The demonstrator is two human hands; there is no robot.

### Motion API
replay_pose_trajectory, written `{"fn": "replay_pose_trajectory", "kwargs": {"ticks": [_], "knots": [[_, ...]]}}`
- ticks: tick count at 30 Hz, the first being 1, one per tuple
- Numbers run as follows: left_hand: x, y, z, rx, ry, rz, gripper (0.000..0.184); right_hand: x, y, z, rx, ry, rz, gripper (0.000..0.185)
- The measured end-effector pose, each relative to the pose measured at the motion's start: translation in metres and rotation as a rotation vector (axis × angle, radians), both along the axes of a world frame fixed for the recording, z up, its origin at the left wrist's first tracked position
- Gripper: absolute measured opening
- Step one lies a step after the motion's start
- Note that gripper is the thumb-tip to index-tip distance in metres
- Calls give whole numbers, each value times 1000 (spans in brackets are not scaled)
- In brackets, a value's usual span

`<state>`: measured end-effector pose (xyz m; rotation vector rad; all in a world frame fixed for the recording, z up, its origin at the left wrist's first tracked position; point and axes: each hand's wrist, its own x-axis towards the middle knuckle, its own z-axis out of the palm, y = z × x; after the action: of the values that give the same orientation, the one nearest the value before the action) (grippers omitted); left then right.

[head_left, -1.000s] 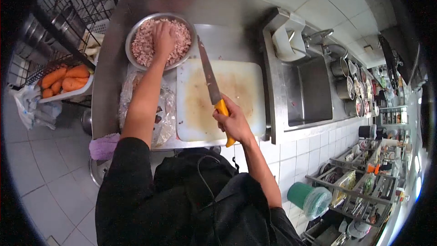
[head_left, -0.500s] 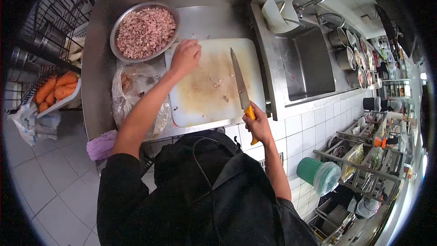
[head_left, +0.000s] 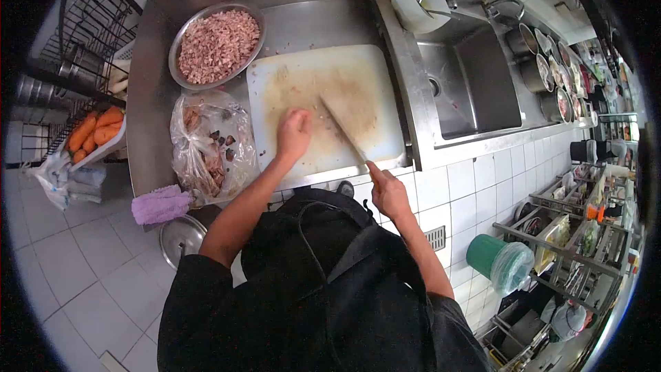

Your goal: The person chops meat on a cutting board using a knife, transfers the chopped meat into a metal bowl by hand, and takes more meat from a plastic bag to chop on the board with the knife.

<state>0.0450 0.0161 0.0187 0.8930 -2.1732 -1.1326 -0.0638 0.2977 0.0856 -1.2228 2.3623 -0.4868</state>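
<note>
My right hand grips the handle of a kitchen knife. The blade slants up and to the left, low over a worn white cutting board, its tip near the middle. Left of the blade, my left hand is over the board with its fingers curled together; what they hold, if anything, is hidden. A few small scraps and brown stains mark the board. Behind and left of it, a steel bowl holds a heap of chopped pinkish meat. A clear plastic bag with brownish pieces lies at the board's left.
A purple cloth hangs at the counter's front left corner. Carrots fill a bin at the left. To the right are a steel sink, several metal pots and a green bucket below.
My left hand has come down from the board's far left edge toward its front. The knife has swung left, its tip now near the board's middle. The view has shifted slightly.
</note>
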Motion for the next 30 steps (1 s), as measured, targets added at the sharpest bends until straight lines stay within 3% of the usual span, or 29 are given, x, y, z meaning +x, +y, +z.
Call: {"fn": "replay_pose_trajectory", "kwargs": {"ticks": [4, 5, 8, 13, 15, 18, 21, 30], "knots": [[-4, -43, -4, -159, -77, -13, 25, -7, 12, 20, -61, -74, 32, 67], [-9, -48, -6, -207, -78, -65, 26, -13, 22, 4, -218, -70, 60, 65], [-28, -55, -14, -302, -111, -244, 29, -18, 37, 8, -150, -868, -359, 65], [-29, -14, -7, -100, -287, -421, 33, -28, 71, -24, -218, -1314, -439, 65], [-20, 4, 2, 17, -354, -498, 37, -27, 76, -39, -220, -1365, -380, 66], [-7, 39, 25, 91, -253, -362, 44, -21, 76, -48, -179, -1423, -354, 68], [-4, 55, 14, 16, -156, -215, 50, -17, 66, -47, -126, -1447, -342, 70], [-2, 44, -8, 125, -50, -51, 37, -14, 35, -28, -73, -1420, -277, 68]]}}
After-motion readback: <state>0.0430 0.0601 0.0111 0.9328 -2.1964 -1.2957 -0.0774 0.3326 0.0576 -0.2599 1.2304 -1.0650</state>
